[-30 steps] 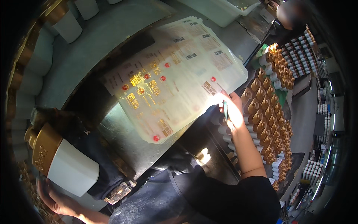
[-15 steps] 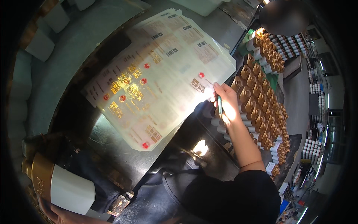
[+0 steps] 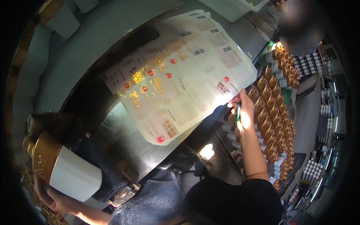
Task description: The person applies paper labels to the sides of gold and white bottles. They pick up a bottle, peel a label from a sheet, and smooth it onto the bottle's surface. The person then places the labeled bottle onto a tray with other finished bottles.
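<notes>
At the lower left, my left hand (image 3: 52,197) is closed round a bottle (image 3: 75,174) with a white body and gold shoulder, tilted on its side. My right hand (image 3: 243,108) pinches a thin green tool (image 3: 238,113), its kind partly hidden by the fingers. Its fingertips are at the near right edge of a large translucent sheet (image 3: 195,90) of printed decals, with gold lettering, red round marks and dark code blocks. Whether they grip or only touch the sheet I cannot tell. The sheet lies on a metal table (image 3: 129,138).
Rows of similar gold-topped white bottles (image 3: 270,112) stand close to the right of my right forearm. White bottles (image 3: 62,22) line the far left. A pale plastic bin (image 3: 228,9) is at the back, and another person (image 3: 302,30) is beyond the bottles at upper right.
The whole view has shifted, so the sheet and bottle rows appear farther right. My left hand and its bottle show higher and more fully. My right hand stays by the sheet's edge.
</notes>
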The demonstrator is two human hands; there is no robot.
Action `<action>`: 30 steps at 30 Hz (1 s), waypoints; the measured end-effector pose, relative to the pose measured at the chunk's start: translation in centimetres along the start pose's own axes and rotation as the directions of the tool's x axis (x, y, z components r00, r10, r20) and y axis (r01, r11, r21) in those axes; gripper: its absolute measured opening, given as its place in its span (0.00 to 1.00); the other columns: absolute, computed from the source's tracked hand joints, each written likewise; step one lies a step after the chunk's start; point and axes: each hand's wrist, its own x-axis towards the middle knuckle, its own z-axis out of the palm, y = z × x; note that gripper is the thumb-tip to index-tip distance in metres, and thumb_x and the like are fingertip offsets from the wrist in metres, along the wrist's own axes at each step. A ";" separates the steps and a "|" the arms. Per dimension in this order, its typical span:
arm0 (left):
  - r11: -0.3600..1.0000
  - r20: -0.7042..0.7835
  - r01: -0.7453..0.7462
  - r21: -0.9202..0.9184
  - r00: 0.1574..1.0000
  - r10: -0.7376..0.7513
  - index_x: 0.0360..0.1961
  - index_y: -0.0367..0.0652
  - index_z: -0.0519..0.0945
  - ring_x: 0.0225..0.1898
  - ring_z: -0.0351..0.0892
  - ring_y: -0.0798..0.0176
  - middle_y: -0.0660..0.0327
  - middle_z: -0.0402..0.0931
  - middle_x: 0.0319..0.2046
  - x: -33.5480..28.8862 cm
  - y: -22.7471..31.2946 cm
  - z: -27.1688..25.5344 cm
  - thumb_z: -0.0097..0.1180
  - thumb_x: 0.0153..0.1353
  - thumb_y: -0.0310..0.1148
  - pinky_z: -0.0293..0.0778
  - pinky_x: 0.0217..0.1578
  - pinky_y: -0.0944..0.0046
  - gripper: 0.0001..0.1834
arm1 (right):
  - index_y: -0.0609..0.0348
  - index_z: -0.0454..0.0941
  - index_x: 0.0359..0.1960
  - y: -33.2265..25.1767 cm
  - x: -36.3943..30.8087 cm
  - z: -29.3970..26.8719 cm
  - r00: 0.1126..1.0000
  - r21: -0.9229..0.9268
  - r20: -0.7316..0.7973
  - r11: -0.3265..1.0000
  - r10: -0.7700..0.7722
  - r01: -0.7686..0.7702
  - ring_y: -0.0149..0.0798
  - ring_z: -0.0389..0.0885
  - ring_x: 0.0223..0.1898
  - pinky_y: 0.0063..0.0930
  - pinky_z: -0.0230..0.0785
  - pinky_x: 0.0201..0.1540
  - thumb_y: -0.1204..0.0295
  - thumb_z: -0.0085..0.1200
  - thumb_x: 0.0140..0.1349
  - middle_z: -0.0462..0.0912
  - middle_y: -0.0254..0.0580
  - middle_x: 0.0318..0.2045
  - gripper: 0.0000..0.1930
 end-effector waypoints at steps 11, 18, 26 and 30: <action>0.986 -0.030 0.040 -0.161 0.999 -0.045 0.54 0.32 0.75 0.54 0.76 0.56 0.50 0.75 0.55 0.6 -1.6 -1.4 0.41 0.69 0.22 0.73 0.57 0.62 0.16 | 0.62 0.76 0.34 0.4 0.7 0.1 1.000 -0.009 -0.005 1.000 -0.016 0.016 0.26 0.78 0.20 0.13 0.64 0.16 0.56 0.52 0.69 0.79 0.36 0.23 0.18; 0.987 0.004 0.009 -0.162 1.000 -0.008 0.55 0.33 0.74 0.50 0.79 0.59 0.51 0.76 0.53 1.0 -3.4 -3.1 0.41 0.69 0.23 0.75 0.55 0.63 0.16 | 0.59 0.75 0.32 0.0 1.0 -0.6 1.000 0.040 -0.018 0.999 -0.016 0.017 0.23 0.73 0.17 0.12 0.61 0.15 0.59 0.56 0.67 0.78 0.36 0.22 0.15; 0.985 0.008 0.005 -0.174 1.000 -0.004 0.55 0.33 0.74 0.49 0.79 0.58 0.51 0.76 0.52 1.1 -3.8 -3.4 0.42 0.69 0.23 0.75 0.55 0.63 0.16 | 0.57 0.72 0.28 -0.6 0.4 0.1 1.000 -0.006 0.021 1.000 -0.002 0.003 0.24 0.72 0.17 0.12 0.61 0.16 0.62 0.60 0.65 0.77 0.36 0.21 0.14; 0.985 0.035 -0.034 -0.167 0.999 0.040 0.56 0.32 0.73 0.52 0.78 0.56 0.49 0.75 0.54 1.2 -4.1 -3.1 0.41 0.70 0.25 0.72 0.58 0.60 0.17 | 0.60 0.73 0.29 -0.7 0.4 -0.1 0.999 -0.027 0.021 0.999 0.027 -0.027 0.26 0.72 0.17 0.14 0.63 0.17 0.66 0.61 0.63 0.77 0.36 0.22 0.13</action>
